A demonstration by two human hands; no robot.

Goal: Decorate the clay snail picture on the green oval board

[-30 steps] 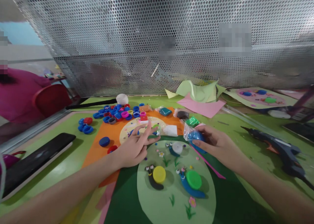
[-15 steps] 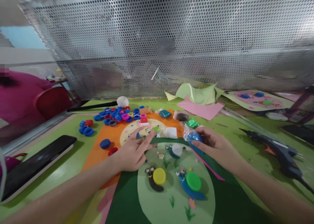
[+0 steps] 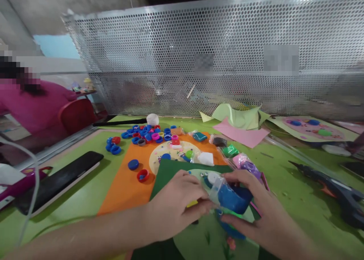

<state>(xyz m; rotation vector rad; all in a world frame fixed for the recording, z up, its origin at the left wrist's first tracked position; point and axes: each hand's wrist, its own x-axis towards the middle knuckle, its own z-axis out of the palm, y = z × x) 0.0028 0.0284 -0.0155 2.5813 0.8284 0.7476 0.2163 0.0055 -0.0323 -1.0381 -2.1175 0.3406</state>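
Note:
Both hands meet over a clear plastic bag of blue clay (image 3: 231, 197). My right hand (image 3: 256, 218) cups the bag from below and the right, fingers curled round it. My left hand (image 3: 174, 203) pinches the bag's clear top edge with its fingertips. Under the hands lies a pale green oval (image 3: 199, 237) on dark green felt (image 3: 167, 169), with a white cap snail (image 3: 212, 176) showing at its far end. The other figures on the oval are mostly hidden by my hands.
Several loose bottle caps (image 3: 148, 133) and small clay bags (image 3: 229, 150) lie on an orange sheet (image 3: 125, 188). A black phone (image 3: 61, 178) lies at the left, a glue gun (image 3: 335, 186) at the right. A perforated metal screen (image 3: 227, 55) closes the back. A person in pink (image 3: 36, 108) sits at the far left.
My right hand brought the blue clay bag nearer, over the oval. My left hand left the paper and took hold of the bag's top. The camera shifted left and tilted.

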